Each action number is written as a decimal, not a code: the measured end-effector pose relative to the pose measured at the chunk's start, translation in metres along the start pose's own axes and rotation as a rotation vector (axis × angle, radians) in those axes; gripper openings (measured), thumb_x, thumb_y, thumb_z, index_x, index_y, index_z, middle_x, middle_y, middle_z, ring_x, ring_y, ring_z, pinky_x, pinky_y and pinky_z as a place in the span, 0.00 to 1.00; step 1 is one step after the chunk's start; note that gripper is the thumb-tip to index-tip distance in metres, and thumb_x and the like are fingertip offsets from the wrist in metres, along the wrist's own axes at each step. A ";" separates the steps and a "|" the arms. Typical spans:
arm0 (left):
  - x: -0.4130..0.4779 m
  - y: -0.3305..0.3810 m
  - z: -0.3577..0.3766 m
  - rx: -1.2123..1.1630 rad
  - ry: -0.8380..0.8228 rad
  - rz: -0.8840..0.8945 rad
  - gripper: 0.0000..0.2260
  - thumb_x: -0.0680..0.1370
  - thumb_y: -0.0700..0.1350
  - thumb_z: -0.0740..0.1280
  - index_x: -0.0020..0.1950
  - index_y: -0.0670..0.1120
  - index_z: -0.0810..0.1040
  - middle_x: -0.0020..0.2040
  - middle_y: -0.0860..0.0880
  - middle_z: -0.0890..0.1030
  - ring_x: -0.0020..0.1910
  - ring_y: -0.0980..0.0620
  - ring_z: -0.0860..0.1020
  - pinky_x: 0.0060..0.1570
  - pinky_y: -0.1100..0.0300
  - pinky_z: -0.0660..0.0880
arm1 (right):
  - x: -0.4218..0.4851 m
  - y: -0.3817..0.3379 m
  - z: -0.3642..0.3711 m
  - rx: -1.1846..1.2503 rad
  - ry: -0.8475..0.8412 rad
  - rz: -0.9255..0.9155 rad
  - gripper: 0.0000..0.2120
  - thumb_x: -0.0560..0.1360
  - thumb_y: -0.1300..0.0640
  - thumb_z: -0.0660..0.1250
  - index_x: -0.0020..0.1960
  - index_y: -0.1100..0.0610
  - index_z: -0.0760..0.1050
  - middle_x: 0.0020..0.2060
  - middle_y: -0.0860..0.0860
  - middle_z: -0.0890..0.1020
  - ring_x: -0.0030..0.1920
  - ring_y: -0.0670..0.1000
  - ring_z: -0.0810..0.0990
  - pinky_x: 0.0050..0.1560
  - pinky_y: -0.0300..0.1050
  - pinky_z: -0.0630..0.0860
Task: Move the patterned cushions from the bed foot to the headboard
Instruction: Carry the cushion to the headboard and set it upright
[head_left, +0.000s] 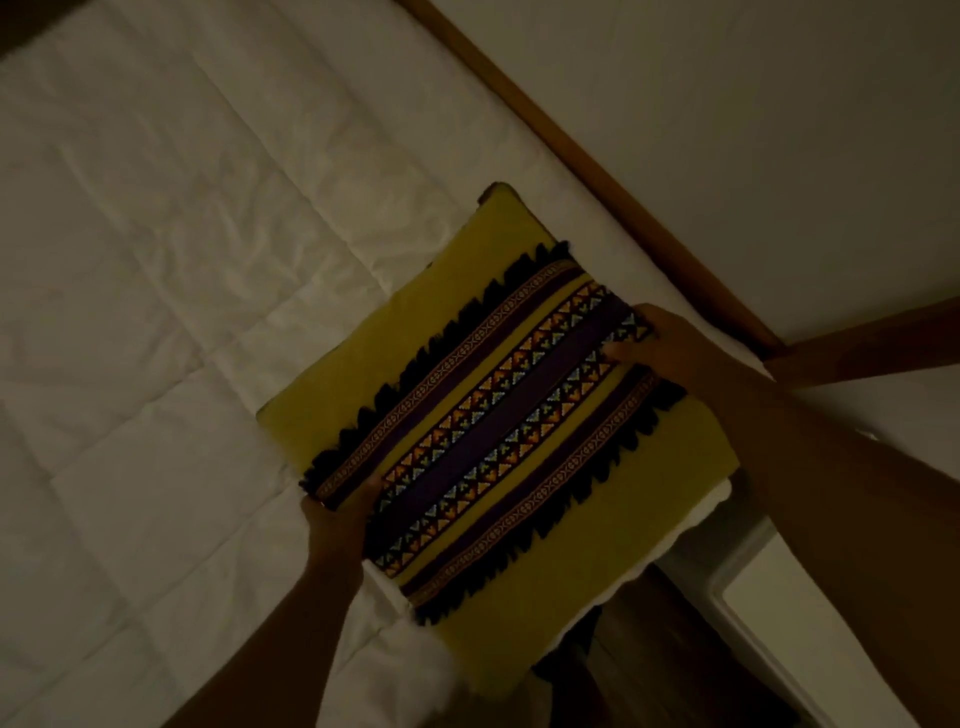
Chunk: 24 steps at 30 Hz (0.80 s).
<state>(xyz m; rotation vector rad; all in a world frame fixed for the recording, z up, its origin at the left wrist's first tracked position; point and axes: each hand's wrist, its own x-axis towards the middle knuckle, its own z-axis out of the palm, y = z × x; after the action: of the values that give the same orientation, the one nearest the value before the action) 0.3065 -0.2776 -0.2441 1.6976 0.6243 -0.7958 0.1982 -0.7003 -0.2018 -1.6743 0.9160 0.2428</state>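
A square yellow cushion (457, 364) with a purple band, coloured triangle stripes and black fringe lies flat over a corner of the white quilted bed (156, 260). My left hand (337, 525) grips its near-left edge, thumb on top. My right hand (660, 343) grips the opposite edge at the purple band. The cushion's near corner overhangs the mattress edge. Only this one cushion is in view.
A brown wooden rail (597, 171) runs diagonally along the bed's far side against a pale wall (779, 130). Dark wooden floor (649, 649) and a white object (779, 623) lie beyond the mattress corner at the lower right. The room is dim.
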 end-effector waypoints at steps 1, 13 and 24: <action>-0.003 -0.007 0.000 -0.021 0.018 -0.007 0.33 0.71 0.48 0.76 0.71 0.50 0.63 0.65 0.44 0.77 0.62 0.42 0.78 0.57 0.36 0.77 | 0.008 -0.002 0.002 -0.024 -0.011 0.001 0.26 0.71 0.50 0.75 0.67 0.50 0.73 0.56 0.45 0.78 0.51 0.43 0.77 0.49 0.40 0.75; 0.027 -0.037 -0.006 0.043 0.081 -0.120 0.32 0.72 0.47 0.75 0.70 0.53 0.60 0.63 0.44 0.74 0.59 0.40 0.77 0.56 0.35 0.77 | 0.038 0.022 0.032 -0.089 -0.022 0.038 0.26 0.70 0.50 0.76 0.65 0.52 0.72 0.56 0.48 0.77 0.56 0.51 0.77 0.55 0.49 0.76; 0.054 0.020 -0.015 0.582 0.220 0.163 0.50 0.66 0.57 0.78 0.78 0.44 0.54 0.75 0.35 0.60 0.72 0.34 0.64 0.67 0.36 0.69 | -0.024 0.038 0.061 -0.117 0.278 0.088 0.39 0.72 0.49 0.74 0.77 0.56 0.60 0.71 0.56 0.70 0.70 0.59 0.70 0.68 0.62 0.69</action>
<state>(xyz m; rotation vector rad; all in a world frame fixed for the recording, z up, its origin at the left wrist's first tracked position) 0.3584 -0.2677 -0.2714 2.3592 0.4111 -0.7185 0.1749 -0.6362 -0.2355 -1.8067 1.2037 0.1254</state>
